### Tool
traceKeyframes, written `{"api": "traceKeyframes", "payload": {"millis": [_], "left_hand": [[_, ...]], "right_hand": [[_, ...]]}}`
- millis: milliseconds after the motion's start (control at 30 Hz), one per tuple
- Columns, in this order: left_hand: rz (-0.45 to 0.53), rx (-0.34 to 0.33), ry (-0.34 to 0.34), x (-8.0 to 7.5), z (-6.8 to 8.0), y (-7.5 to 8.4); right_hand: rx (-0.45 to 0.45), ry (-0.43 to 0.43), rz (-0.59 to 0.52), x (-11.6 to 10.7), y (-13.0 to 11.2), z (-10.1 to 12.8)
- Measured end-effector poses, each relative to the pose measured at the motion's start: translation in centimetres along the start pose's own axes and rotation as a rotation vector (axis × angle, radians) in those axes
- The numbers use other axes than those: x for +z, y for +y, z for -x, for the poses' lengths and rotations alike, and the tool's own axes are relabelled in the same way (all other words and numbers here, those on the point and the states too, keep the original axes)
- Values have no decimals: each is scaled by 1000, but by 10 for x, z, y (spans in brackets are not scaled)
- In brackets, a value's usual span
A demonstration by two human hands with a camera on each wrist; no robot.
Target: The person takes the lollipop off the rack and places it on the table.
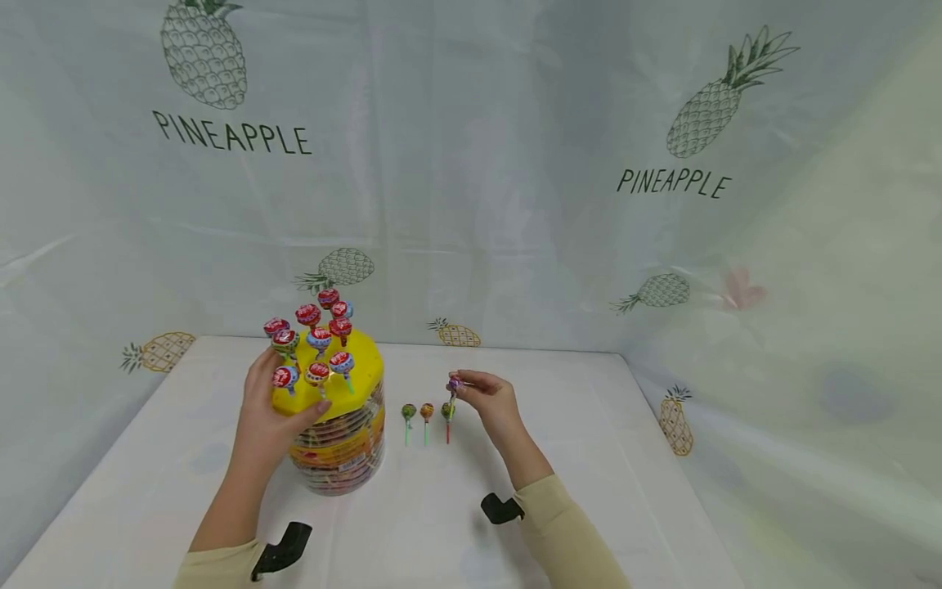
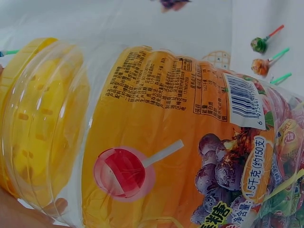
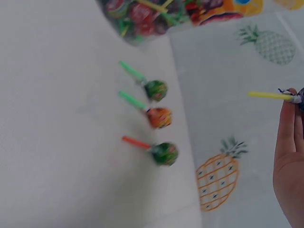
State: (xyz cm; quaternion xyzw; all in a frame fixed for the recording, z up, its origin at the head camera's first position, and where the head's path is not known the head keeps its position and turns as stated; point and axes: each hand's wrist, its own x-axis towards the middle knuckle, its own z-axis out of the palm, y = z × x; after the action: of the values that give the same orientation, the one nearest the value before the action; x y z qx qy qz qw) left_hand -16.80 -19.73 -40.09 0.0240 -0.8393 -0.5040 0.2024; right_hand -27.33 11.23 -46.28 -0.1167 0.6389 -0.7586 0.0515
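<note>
On the left of the table in the head view stands a clear lollipop jar (image 1: 344, 458) with a yellow lid (image 1: 368, 360). Several lollipops (image 1: 319, 373) stick up out of the lid. My left hand (image 1: 266, 421) grips the jar round the lid, thumb at the front; most of its fingers are hidden behind. My right hand (image 1: 498, 406) holds a purple-wrapped lollipop (image 1: 455, 384) by its head, above the table. In the right wrist view its yellow stick (image 3: 268, 95) points away from the fingertips. In the left wrist view the jar's orange label (image 2: 142, 123) faces the camera.
Three lollipops lie in a row right of the jar: a green one (image 1: 408, 411), an orange one (image 1: 427, 411) and another green one (image 1: 447, 411) with a red stick. A pineapple-print curtain (image 1: 500, 204) hangs behind the white table (image 1: 581, 458).
</note>
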Motion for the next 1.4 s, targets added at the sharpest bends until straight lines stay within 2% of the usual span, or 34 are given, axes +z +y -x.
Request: {"api": "traceKeyframes", "payload": {"millis": [100,233,400,600,833,1067,1300,1400], "left_hand": [[-3,-3,4,0,0,1],[-13,-1,16,1,0,0],[-10,8,26,1,0,-1],[-6,11,27,1,1,-2],[4,16,24,1,0,-2],[6,21,20,2,-1,-3],[3,-3,11,2,0,-1],[10,-12,6,2,1,0]], "right_hand": [[22,-2,2,-10,22,-8],[24,-15,-26,-19,37,-11],[34,-36,-40,-28,50,-16],[110,-50,10,-37,57,-25],[204,-42,175,-47,64,-30],[199,-39,276,-50,68,-31],[243,9,483,-53,73,-32],[241,10,528,-57,78,-34]]}}
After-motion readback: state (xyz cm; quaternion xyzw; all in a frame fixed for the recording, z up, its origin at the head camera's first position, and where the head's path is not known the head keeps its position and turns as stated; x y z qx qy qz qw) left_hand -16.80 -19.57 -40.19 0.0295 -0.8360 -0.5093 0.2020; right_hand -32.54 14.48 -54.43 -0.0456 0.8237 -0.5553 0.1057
